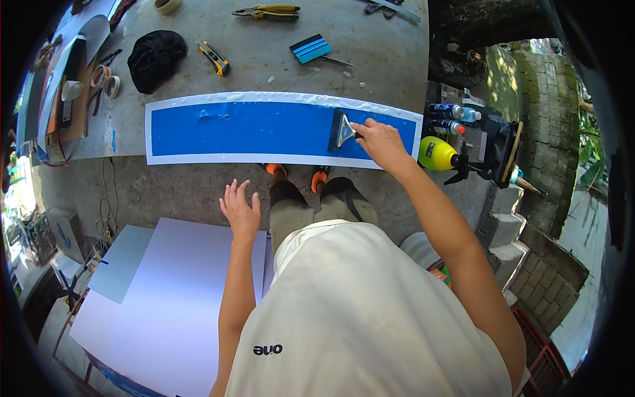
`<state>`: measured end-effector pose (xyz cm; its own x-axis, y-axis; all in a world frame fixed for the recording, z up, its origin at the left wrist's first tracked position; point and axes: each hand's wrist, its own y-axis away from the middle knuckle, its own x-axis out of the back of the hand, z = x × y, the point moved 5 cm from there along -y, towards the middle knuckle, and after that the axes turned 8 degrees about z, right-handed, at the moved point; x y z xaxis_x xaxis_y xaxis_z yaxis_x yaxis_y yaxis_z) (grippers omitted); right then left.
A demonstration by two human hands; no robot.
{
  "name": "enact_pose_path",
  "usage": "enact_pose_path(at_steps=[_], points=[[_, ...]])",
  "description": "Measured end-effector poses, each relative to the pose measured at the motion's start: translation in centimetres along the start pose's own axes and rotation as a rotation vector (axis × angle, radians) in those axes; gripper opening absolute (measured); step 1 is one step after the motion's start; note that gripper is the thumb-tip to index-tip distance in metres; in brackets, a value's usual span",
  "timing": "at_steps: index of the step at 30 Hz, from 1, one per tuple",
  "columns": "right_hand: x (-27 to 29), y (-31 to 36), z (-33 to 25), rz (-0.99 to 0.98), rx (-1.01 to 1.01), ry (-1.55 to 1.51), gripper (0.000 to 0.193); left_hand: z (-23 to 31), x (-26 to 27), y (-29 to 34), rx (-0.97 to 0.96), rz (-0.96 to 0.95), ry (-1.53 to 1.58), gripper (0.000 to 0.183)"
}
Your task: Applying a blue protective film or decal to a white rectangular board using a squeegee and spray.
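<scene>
A long white panel (149, 141) with a blue sheet (264, 129) on it lies along the near edge of the metal table. Wet drops and a few small bubbles show on the blue, mostly at its upper left. My right hand (382, 143) grips the handle of a squeegee (343, 130), its dark blade set across the blue sheet right of the middle. My left hand (240, 204) hangs in the air short of the table edge, fingers spread, holding nothing.
Beyond the panel lie a blue felt-edged scraper (312, 49), a yellow utility knife (213, 58), pliers (266, 12) and a black cloth (156, 61). Tape rolls (111, 87) sit at left. A yellow-green spray bottle (436, 153) and spray cans (447, 111) stand right; large white sheets (172, 291) are lower left.
</scene>
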<state>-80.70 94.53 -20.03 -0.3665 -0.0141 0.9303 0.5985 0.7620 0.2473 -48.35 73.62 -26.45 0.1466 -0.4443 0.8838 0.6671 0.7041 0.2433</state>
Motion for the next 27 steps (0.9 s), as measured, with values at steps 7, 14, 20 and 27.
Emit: enact_pose_path(at_steps=[7,14,20,27], points=[[0.1,-2.8,-4.4,0.042,0.101,-0.08,0.039,0.9,0.0,1.2,0.032,0.001,0.011,0.042],[-2.3,-6.4,-5.8,-0.032,0.126,-0.027,0.039,-1.3,0.3,3.6,0.145,-0.032,0.01,0.042],[0.9,-0.1,2.1,-0.067,-0.036,0.023,0.042,-3.2,-0.3,4.2,0.215,-0.042,0.038,0.042],[2.1,1.4,1.1,-0.025,-0.017,-0.033,0.041,-3.0,-0.2,2.6,0.209,-0.056,0.04,0.041]])
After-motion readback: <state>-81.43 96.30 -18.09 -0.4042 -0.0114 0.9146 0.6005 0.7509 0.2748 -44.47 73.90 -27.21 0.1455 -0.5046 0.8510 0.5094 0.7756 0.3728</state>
